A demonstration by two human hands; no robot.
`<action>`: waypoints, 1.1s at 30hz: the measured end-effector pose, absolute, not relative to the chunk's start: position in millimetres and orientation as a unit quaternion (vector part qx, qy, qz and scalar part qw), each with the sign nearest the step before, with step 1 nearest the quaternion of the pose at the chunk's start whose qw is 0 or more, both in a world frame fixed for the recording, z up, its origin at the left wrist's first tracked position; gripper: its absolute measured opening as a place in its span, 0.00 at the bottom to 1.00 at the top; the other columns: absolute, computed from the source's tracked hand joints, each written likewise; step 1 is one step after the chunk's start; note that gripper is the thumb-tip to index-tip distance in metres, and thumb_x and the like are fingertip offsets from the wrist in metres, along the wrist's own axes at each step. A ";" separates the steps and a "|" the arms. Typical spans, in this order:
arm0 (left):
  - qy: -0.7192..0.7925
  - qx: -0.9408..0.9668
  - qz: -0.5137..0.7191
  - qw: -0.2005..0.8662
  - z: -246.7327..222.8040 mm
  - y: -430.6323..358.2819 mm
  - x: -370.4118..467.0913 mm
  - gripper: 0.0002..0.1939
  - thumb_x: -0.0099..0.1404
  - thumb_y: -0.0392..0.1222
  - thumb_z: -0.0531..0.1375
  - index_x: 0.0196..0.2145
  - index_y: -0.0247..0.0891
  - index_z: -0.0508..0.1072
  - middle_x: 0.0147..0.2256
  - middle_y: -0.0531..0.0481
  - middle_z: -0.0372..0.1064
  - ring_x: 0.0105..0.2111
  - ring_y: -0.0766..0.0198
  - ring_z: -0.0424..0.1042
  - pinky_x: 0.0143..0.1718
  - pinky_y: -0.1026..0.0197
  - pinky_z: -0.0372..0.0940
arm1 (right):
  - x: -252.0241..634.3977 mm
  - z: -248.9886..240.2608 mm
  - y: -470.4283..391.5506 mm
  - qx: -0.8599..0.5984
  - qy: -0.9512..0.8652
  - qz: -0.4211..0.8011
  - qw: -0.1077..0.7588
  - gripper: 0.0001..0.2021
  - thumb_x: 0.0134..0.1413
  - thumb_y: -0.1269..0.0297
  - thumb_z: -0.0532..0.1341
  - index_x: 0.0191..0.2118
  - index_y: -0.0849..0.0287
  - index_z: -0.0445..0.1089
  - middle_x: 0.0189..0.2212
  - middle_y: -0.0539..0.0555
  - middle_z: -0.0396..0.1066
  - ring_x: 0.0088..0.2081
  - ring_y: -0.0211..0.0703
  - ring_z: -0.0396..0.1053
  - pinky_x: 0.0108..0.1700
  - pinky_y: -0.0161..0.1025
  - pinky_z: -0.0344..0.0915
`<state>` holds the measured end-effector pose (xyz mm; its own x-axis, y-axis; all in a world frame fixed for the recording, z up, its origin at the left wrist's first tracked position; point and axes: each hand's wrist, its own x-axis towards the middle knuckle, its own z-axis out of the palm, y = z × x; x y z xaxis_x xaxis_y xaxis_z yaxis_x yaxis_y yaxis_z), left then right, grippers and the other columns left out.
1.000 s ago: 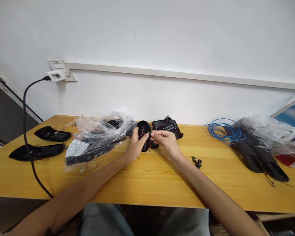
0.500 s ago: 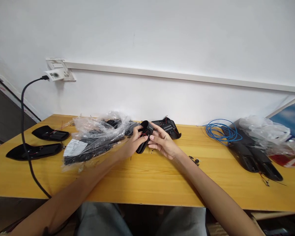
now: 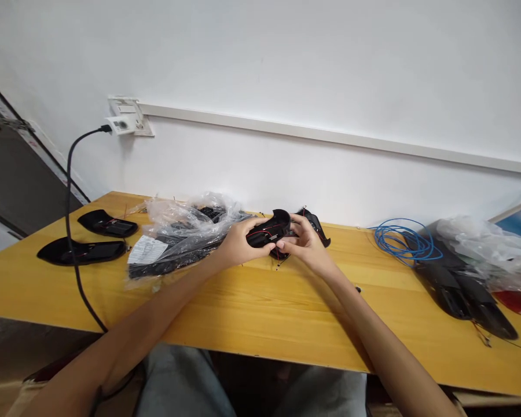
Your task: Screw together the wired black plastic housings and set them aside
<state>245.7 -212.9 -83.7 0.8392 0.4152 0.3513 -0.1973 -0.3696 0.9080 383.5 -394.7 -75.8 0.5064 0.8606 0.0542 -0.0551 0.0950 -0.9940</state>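
A curved black plastic part point(image 3: 267, 231) with red wires inside is held up above the middle of the table, its hollow side showing. My left hand point(image 3: 242, 242) is closed on its left end, thumb along the lower edge. My right hand point(image 3: 306, 243) grips the right end, with thumb and fingers near the red wire. Just behind my right hand lies another black part point(image 3: 319, 226) with wires. To the left, clear plastic bags point(image 3: 186, 231) hold black pieces, with a striped white paper point(image 3: 147, 250) on them.
Two black shells point(image 3: 108, 223) lie at the left beside a hanging black cable point(image 3: 72, 231). Blue coiled wire point(image 3: 402, 240), more black shells point(image 3: 473, 295) and a white plastic bag point(image 3: 488, 240) are at the right. A small black piece point(image 3: 358, 289) lies near my right forearm.
The held black part has turned from pointing down toward me to lying sideways, its hollow side now in view. Both hands have shifted their grip around it. The camera view has tilted and shifted slightly.
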 end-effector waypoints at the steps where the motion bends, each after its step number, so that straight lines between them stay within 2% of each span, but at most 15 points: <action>1: 0.061 0.792 0.281 0.538 -80.9 -210.0 244.7 0.32 0.52 0.42 0.78 0.56 0.39 0.83 0.51 0.38 0.82 0.50 0.44 0.82 0.59 0.46 0.73 | 386.7 -74.8 -397.1 -0.594 -0.385 0.323 0.628 0.40 0.52 0.53 0.80 0.68 0.42 0.66 0.69 0.57 0.69 0.49 0.46 0.81 0.54 0.47 0.82; 3: 0.034 0.819 0.273 0.504 -76.6 -205.7 242.5 0.32 0.51 0.41 0.77 0.55 0.40 0.84 0.51 0.39 0.83 0.49 0.44 0.82 0.59 0.46 0.73 | 390.4 -72.2 -402.7 -0.625 -0.450 0.265 0.580 0.42 0.57 0.54 0.78 0.74 0.42 0.61 0.75 0.59 0.62 0.61 0.52 0.77 0.64 0.54 0.77; 5: 0.008 0.841 0.252 0.478 -74.3 -203.2 240.5 0.32 0.52 0.41 0.76 0.56 0.42 0.84 0.50 0.40 0.83 0.48 0.45 0.81 0.57 0.46 0.73 | 390.4 -69.5 -408.1 -0.645 -0.512 0.215 0.525 0.45 0.62 0.56 0.74 0.78 0.42 0.54 0.78 0.59 0.56 0.72 0.57 0.67 0.74 0.60 0.68; 8: -0.009 0.857 0.234 0.458 -74.6 -201.5 238.6 0.32 0.55 0.43 0.75 0.58 0.42 0.83 0.51 0.40 0.83 0.49 0.44 0.81 0.55 0.46 0.73 | 387.1 -67.2 -412.9 -0.665 -0.569 0.157 0.458 0.44 0.66 0.58 0.71 0.81 0.44 0.51 0.78 0.60 0.56 0.78 0.60 0.56 0.80 0.66 0.56; 13: -0.043 0.870 0.228 0.436 -74.9 -199.4 237.1 0.34 0.58 0.41 0.74 0.63 0.42 0.80 0.55 0.39 0.81 0.53 0.42 0.81 0.57 0.46 0.73 | 384.5 -70.9 -412.8 -0.671 -0.586 0.130 0.435 0.44 0.68 0.58 0.68 0.81 0.44 0.46 0.78 0.62 0.56 0.78 0.61 0.57 0.80 0.68 0.55; 21: -0.060 0.896 0.218 0.382 -69.5 -200.9 231.9 0.35 0.63 0.43 0.70 0.66 0.34 0.76 0.57 0.35 0.80 0.53 0.43 0.80 0.58 0.48 0.72 | 380.0 -70.3 -412.2 -0.672 -0.589 0.109 0.435 0.41 0.68 0.58 0.68 0.79 0.48 0.49 0.75 0.63 0.58 0.76 0.62 0.60 0.79 0.64 0.59; 24: -0.074 0.895 0.208 0.388 -70.0 -201.8 231.2 0.37 0.62 0.43 0.69 0.68 0.32 0.74 0.58 0.34 0.79 0.55 0.42 0.80 0.58 0.48 0.72 | 378.8 -69.8 -413.2 -0.675 -0.601 0.102 0.415 0.41 0.68 0.57 0.68 0.78 0.50 0.48 0.73 0.66 0.59 0.75 0.63 0.61 0.77 0.63 0.62; 28: -0.076 0.894 0.169 0.409 -65.9 -202.2 230.3 0.38 0.63 0.45 0.68 0.69 0.36 0.73 0.59 0.36 0.78 0.57 0.42 0.79 0.61 0.47 0.71 | 378.5 -70.2 -415.2 -0.676 -0.613 0.101 0.396 0.41 0.68 0.56 0.67 0.77 0.51 0.44 0.71 0.68 0.59 0.73 0.63 0.63 0.74 0.63 0.66; 33: -0.081 0.876 0.140 0.454 -56.8 -201.4 230.2 0.39 0.60 0.48 0.74 0.67 0.36 0.76 0.60 0.35 0.78 0.59 0.40 0.77 0.64 0.46 0.69 | 378.5 -70.6 -417.0 -0.683 -0.608 0.102 0.392 0.41 0.68 0.55 0.67 0.76 0.51 0.44 0.69 0.68 0.60 0.70 0.64 0.65 0.72 0.63 0.68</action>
